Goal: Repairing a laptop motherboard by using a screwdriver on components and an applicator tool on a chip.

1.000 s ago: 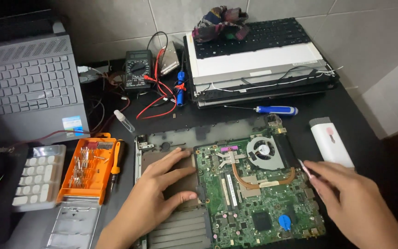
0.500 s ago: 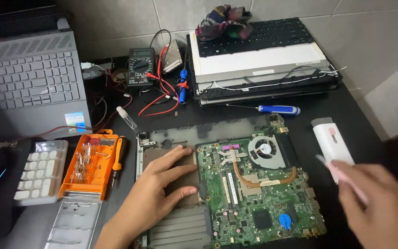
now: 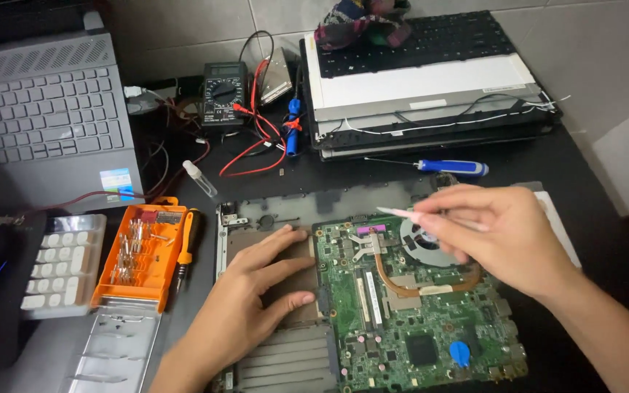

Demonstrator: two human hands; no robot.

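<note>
Right hand point(image 3: 507, 236) pinching thin tool point(image 3: 402, 214) over motherboard point(image 3: 416, 313), left hand point(image 3: 256, 291) flat beside, screwdriver point(image 3: 451, 167) behind.

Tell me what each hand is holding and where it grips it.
The right hand pinches a thin pale tool at its rear end, tip pointing left over the green motherboard. The left hand holds nothing; it lies flat on the laptop base.
</note>
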